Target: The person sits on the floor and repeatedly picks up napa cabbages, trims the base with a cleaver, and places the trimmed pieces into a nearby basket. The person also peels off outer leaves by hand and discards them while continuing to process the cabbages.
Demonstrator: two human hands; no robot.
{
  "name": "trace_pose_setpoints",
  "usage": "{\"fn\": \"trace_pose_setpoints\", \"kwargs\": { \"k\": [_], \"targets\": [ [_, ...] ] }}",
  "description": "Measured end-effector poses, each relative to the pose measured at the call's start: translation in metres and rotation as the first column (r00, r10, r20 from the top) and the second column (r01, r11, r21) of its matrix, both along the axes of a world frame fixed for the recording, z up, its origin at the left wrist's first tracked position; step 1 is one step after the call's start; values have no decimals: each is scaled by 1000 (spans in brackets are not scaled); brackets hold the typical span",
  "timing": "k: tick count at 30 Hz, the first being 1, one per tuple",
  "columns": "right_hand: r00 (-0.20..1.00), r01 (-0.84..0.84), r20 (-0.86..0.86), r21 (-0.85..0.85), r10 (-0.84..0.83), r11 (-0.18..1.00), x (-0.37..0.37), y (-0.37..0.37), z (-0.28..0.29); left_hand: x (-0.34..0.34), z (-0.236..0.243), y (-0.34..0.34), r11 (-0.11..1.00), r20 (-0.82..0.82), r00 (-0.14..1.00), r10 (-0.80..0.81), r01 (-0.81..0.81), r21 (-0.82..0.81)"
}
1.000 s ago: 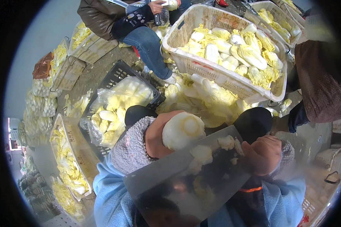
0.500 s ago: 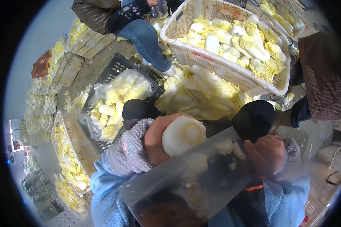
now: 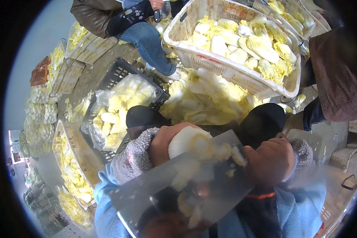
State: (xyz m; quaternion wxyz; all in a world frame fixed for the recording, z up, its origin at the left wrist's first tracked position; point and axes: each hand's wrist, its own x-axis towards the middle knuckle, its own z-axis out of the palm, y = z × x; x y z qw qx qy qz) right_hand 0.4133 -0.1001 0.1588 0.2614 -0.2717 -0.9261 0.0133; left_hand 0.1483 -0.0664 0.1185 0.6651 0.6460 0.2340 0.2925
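Observation:
My left hand (image 3: 159,144) is closed round a napa cabbage (image 3: 184,142), whose pale cut root end faces up toward me. In my closed right hand (image 3: 270,160) is a cleaver; its handle is hidden by my fingers. The broad, shiny rectangular cleaver blade (image 3: 146,194) slants across my lap and overlaps the lower right side of the cabbage's cut end. Whether the edge is inside the cabbage I cannot tell. Pale cabbage scraps (image 3: 238,156) lie on the blade, among blurred pale patches that may be reflections.
Beyond my knees lies a heap of yellow-white cabbage leaves (image 3: 204,97). A large white crate (image 3: 230,73) of trimmed cabbages stands behind it. At left are a black crate (image 3: 117,73) with bagged cabbages and a leaf-filled crate (image 3: 77,152). Other people's legs (image 3: 152,47) are nearby.
The cleaver and my right hand have shifted left, and the blade now overlaps more of the cabbage's cut end. My left hand keeps its hold on the cabbage.

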Motion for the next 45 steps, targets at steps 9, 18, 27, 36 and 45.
{"fn": "trace_pose_setpoints", "kwargs": {
  "k": [9, 18, 27, 36, 45],
  "targets": [
    [1000, 14, -9, 54, -13, 998, -26, 12, 6, 12, 10, 5, 929, 156, 982, -104, 152, -337],
    [834, 533, 106, -413, -542, 739, 18, 28, -63, -12, 29, 23, 851, -247, 967, 69, 72, 521],
    [688, 720, 655, -565, -312, 402, -32, 61, -238, -12, 48, 60, 347, -185, 844, 503, -1, 938],
    [350, -789, -590, -604, -728, 110, -70, 81, -60, 22, 23, 82, 292, -51, 929, 366, -63, 954],
    [181, -572, -737, -618, -652, 540, 1, 104, -63, 28, -28, 64, 895, -581, 811, 75, 201, 397]
  ]
}}
